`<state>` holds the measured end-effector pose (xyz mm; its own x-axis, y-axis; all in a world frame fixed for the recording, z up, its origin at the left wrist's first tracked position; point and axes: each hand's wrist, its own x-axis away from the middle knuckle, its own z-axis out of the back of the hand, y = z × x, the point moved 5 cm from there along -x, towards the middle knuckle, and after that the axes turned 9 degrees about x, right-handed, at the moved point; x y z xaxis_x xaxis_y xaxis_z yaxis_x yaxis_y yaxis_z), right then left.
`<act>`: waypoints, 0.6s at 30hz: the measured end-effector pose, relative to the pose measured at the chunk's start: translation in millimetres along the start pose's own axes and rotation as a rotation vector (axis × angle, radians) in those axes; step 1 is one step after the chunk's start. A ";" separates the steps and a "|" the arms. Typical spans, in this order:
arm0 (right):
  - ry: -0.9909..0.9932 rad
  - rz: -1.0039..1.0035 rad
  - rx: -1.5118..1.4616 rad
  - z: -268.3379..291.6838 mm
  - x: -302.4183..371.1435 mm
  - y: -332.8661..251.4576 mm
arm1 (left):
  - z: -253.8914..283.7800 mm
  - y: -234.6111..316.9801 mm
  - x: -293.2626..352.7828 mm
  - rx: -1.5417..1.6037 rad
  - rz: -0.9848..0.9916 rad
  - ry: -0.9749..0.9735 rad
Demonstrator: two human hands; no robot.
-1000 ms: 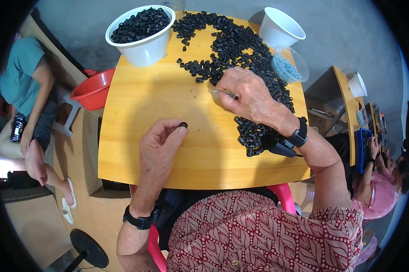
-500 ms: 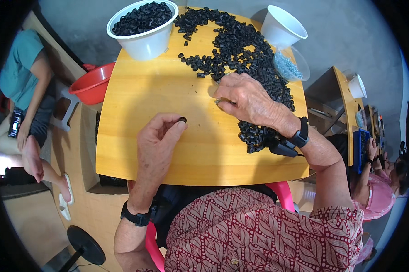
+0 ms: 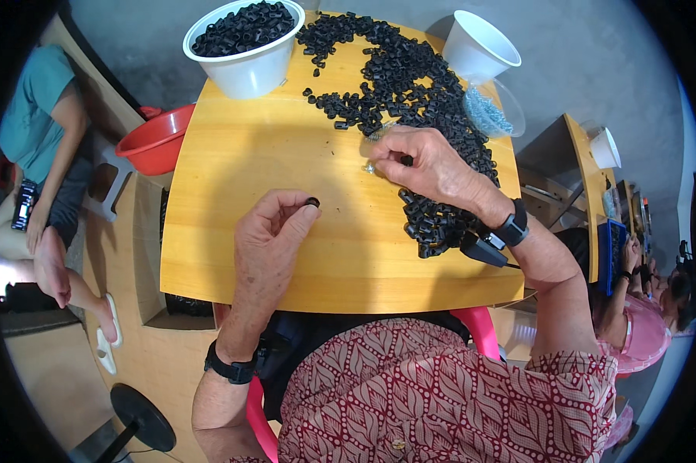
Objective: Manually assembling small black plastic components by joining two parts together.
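My left hand (image 3: 269, 239) hovers above the near middle of the yellow table with thumb and forefinger closed on a small black plastic cap (image 3: 312, 202), its round end showing. Farther right, my right hand (image 3: 425, 166) is bent at the left edge of a spread pile of black caps (image 3: 410, 89). At its thumb tip shows a small shiny metal screw (image 3: 369, 167), pinched by the fingers. More metal bits (image 3: 383, 130) lie just beyond the knuckles, partly hidden. Another black cap (image 3: 407, 160) shows within the curl of the right hand.
A white tub (image 3: 244, 73) full of black caps stands back left. A second white tub (image 3: 483, 46) and a clear bowl of screws (image 3: 487, 116) sit back right. A black corded device (image 3: 483, 251) lies by my right wrist. A red basin (image 3: 157, 143) and people flank the table.
My right hand has shifted slightly and turned at the fingertips, so the screw and a black cap show more plainly. The left hand keeps its hold and place.
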<state>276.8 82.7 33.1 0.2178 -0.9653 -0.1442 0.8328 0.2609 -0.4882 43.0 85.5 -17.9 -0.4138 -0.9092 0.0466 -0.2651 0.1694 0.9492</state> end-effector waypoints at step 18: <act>0.069 0.184 0.337 17.8 22.2 -13.1 | -0.4 -0.9 2.2 -0.023 -0.022 -0.004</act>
<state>279.8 57.6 51.6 0.3541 -0.8966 -0.2659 0.9060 0.3994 -0.1403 42.7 83.2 -18.5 -0.4111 -0.9113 0.0243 -0.2541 0.1401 0.9570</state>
